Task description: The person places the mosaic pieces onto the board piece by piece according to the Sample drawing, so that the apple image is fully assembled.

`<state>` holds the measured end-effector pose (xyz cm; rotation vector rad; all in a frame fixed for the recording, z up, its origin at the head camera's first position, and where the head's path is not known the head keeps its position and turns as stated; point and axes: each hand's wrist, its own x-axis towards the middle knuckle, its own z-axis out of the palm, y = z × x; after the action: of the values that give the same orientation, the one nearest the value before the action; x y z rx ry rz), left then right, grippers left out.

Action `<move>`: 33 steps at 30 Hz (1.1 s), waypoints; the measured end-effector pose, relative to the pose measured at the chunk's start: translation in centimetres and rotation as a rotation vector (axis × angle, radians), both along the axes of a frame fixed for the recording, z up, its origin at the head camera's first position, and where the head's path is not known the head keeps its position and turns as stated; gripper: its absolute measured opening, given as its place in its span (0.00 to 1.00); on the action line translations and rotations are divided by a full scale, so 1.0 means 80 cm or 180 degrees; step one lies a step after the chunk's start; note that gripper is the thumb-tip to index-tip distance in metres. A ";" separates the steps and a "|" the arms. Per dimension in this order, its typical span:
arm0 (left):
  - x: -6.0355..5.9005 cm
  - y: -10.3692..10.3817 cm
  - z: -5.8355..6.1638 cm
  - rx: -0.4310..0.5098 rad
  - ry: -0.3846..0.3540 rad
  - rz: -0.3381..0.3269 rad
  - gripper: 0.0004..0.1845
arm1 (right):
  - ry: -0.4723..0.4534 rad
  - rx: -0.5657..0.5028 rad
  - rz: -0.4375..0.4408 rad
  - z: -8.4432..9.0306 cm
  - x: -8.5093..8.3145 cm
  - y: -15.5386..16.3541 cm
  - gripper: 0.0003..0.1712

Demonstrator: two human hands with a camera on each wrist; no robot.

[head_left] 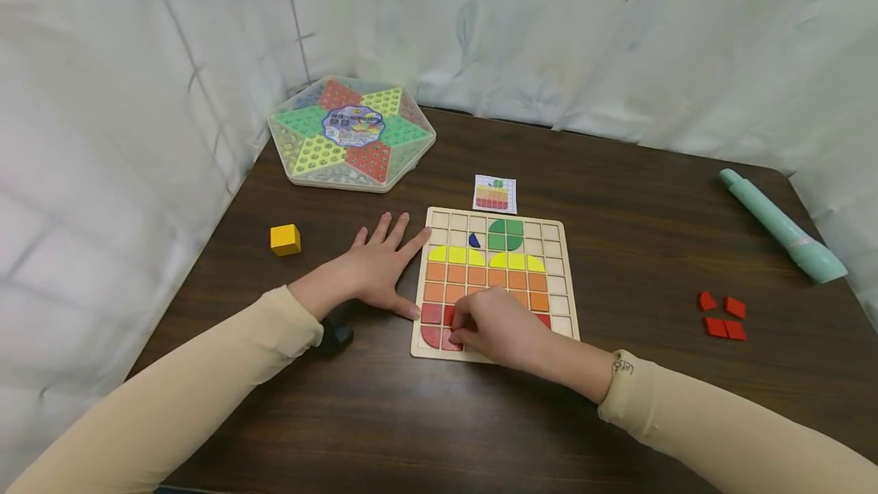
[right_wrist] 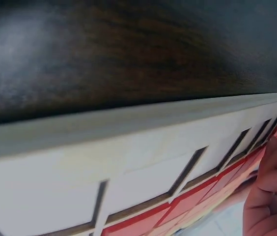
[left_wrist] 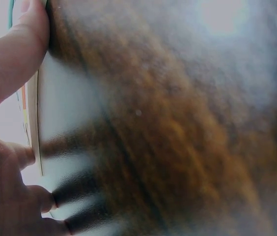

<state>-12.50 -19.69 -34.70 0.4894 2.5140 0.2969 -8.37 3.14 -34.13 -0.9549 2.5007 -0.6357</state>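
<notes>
A square wooden grid board [head_left: 571, 303] lies on the dark table, holding green, dark blue, yellow, orange and red tiles in rows. My left hand [head_left: 380, 269] rests beside it with fingers spread, thumb and index finger touching its left edge; the left wrist view shows these fingers against the table and board edge. Over the lower rows is my right hand [head_left: 504, 326], fingers curled, thumb and index fingertips at a small red tile [head_left: 451, 341] in the bottom row. The right wrist view shows these fingers [right_wrist: 275, 147] low against the red tiles. My hand hides several lower cells.
Behind the board lies a small pattern card [head_left: 495, 194]. Several loose red tiles [head_left: 716, 327] are at the right, near a teal tapered cylinder [head_left: 775, 219]. A yellow cube [head_left: 285, 239] and a hexagonal Chinese checkers box [head_left: 353, 132] stand at the left.
</notes>
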 end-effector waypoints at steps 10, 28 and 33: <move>-0.005 0.006 -0.009 0.0099 0.0036 -0.0280 0.67 | -0.0053 -0.0005 -0.0584 0.015 0.005 0.072 0.06; 0.039 -0.087 -0.009 0.0125 0.0300 0.0219 0.72 | 0.0249 0.0375 -0.1387 0.000 -0.057 0.297 0.18; 0.042 -0.089 -0.012 0.0151 0.0332 0.0232 0.71 | 0.0411 0.0558 -0.1279 -0.001 -0.059 0.315 0.19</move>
<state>-9.14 -26.81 -35.62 0.4428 2.6355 0.3686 -13.11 28.35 -34.23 -0.4441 2.8358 -0.4690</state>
